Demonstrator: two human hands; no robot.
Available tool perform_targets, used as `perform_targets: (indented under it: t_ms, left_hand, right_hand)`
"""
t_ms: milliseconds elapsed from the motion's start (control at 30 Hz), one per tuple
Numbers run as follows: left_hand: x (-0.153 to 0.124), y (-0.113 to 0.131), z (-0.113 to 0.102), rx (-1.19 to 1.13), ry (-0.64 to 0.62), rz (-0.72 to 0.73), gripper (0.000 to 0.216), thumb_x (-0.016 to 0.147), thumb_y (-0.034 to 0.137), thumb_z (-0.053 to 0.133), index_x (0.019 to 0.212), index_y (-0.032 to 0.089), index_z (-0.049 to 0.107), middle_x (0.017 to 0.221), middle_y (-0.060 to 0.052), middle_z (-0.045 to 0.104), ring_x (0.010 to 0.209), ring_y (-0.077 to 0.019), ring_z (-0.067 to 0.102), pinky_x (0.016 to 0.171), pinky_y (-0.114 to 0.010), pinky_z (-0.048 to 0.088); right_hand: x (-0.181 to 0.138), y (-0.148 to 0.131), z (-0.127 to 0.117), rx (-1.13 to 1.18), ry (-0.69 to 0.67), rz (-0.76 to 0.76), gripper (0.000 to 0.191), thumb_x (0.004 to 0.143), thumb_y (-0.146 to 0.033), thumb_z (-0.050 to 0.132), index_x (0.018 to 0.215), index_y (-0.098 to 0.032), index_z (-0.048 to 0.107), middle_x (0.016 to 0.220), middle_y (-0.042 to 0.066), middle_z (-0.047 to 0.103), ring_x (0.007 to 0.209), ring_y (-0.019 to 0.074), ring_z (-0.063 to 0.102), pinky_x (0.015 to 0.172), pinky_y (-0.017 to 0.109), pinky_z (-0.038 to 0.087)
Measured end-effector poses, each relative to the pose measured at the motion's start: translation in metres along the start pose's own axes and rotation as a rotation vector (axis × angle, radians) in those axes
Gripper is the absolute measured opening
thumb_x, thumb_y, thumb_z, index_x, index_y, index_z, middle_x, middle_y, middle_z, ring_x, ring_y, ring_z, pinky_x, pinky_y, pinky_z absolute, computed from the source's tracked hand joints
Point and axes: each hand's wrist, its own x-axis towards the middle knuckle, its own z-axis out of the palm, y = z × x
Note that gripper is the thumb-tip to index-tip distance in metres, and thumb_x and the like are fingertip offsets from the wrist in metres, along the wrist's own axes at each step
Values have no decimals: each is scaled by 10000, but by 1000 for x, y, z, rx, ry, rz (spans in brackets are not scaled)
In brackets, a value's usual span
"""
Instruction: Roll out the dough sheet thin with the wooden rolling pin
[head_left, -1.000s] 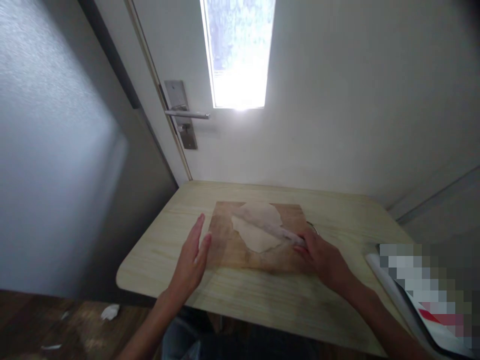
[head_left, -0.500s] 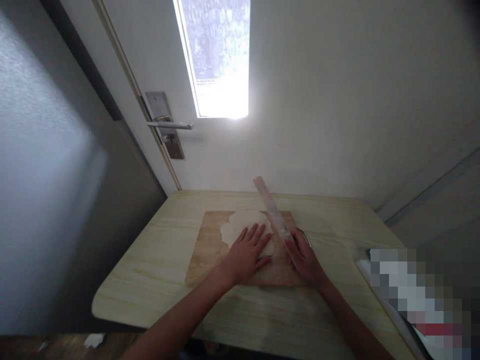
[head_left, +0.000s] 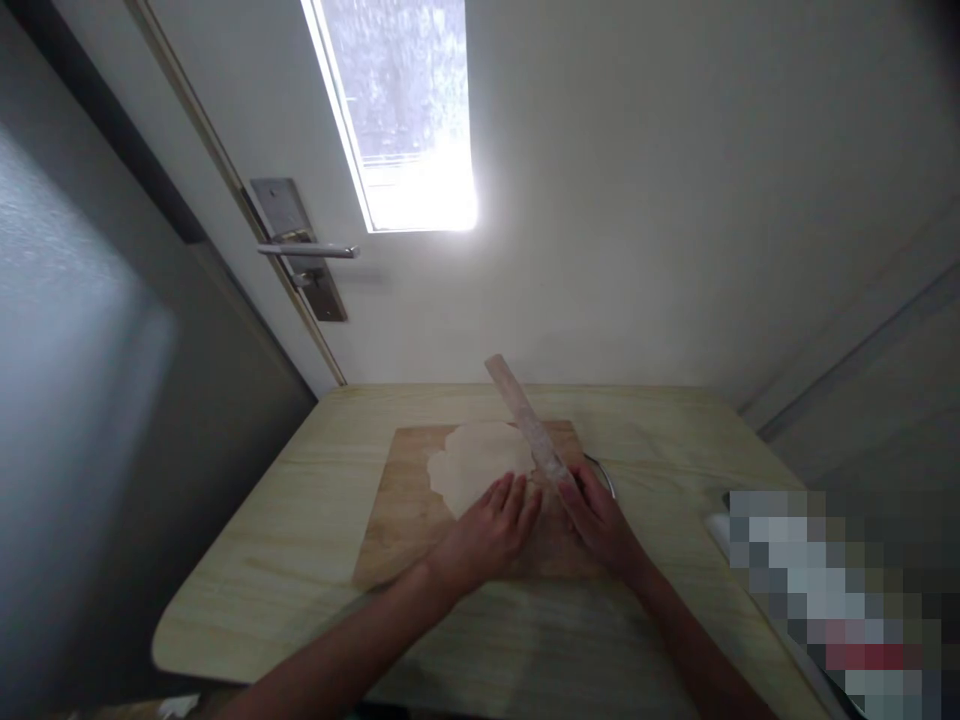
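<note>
A flat sheet of pale dough [head_left: 469, 463] lies on a brown wooden board [head_left: 405, 510] on a light wooden table [head_left: 300, 560]. My left hand [head_left: 486, 535] rests flat on the near edge of the dough, fingers stretched out. My right hand [head_left: 600, 522] grips the near end of a floury rolling pin [head_left: 526, 422], which slants up and away over the board's right side, its far end lifted above the table.
A metal rim [head_left: 606, 473] peeks out just right of the board, behind my right hand. A white door with a metal lever handle [head_left: 307, 250] and a bright glass panel stands behind the table. A blurred-out area covers the table's right corner.
My left hand moved from the table left of the board onto the dough. My right hand lifted the rolling pin off the dough and swung it upright-slanted to the right.
</note>
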Motion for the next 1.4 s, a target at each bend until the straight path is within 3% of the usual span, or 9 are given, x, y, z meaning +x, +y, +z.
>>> perform_targets:
  t_ms: [267, 567, 733, 800, 933, 1033, 1133, 1400]
  left_hand:
    - [7, 2, -8, -37, -39, -191, 276, 807, 80, 443, 1069, 17, 505, 1128, -184, 560, 1061, -243, 522, 828, -311, 481]
    - [7, -10, -14, -212, -11, -223, 226, 810, 57, 402, 1007, 88, 507, 1058, -137, 607, 927, -205, 602, 714, -314, 530]
    - [-15, -18, -11, -262, 132, -154, 287, 809, 46, 370, 1063, 91, 495, 1044, -141, 616, 944, -191, 597, 741, -307, 522]
    - [-29, -19, -13, -268, 129, -98, 290, 828, 63, 366, 1088, 93, 491, 1061, -134, 612, 980, -185, 579, 776, -301, 508]
    - [-50, -16, -23, -300, -46, -42, 336, 863, 189, 403, 1185, 97, 437, 1213, -123, 513, 1133, -181, 463, 919, -309, 418]
    - [-57, -13, -30, -361, -154, -75, 624, 825, 424, 443, 1328, 125, 227, 1382, -121, 268, 1275, -207, 227, 1019, -375, 283]
    - [-57, -17, -32, -417, -199, -106, 682, 833, 522, 331, 1363, 174, 80, 1425, -83, 127, 1306, -200, 77, 1047, -407, 193]
    - [-23, -40, -11, -368, -179, -201, 626, 861, 508, 242, 1354, 137, 137, 1424, -93, 150, 1308, -219, 78, 1042, -422, 167]
  right_hand:
    - [1, 0, -1, -5, 3, -21, 329, 812, -515, 364, 840, -193, 429, 572, -55, 401, 446, 83, 416, 399, 203, 365]
    - [2, -1, -2, -52, 22, -73, 310, 824, -488, 367, 837, -192, 455, 614, -34, 435, 510, 98, 439, 445, 214, 375]
    - [1, 0, -2, -16, 8, -37, 308, 818, -499, 368, 834, -201, 441, 558, -57, 396, 454, 93, 423, 412, 209, 369]
    - [1, 0, -2, -22, 27, -47, 305, 812, -498, 381, 812, -201, 448, 569, -52, 407, 461, 91, 429, 417, 207, 378]
    - [1, 1, -2, -35, 17, -37, 304, 807, -500, 390, 814, -202, 450, 558, -55, 413, 454, 90, 429, 412, 206, 373]
    - [0, 1, -2, -24, 0, 1, 320, 803, -518, 384, 824, -204, 442, 552, -57, 421, 442, 92, 435, 401, 209, 371]
    - [0, 0, -2, -31, -9, 10, 334, 797, -531, 385, 830, -203, 441, 555, -53, 434, 450, 97, 449, 409, 214, 383]
    - [1, 0, -3, -78, -3, 30, 324, 798, -523, 379, 819, -207, 443, 491, -61, 423, 413, 100, 441, 388, 213, 366]
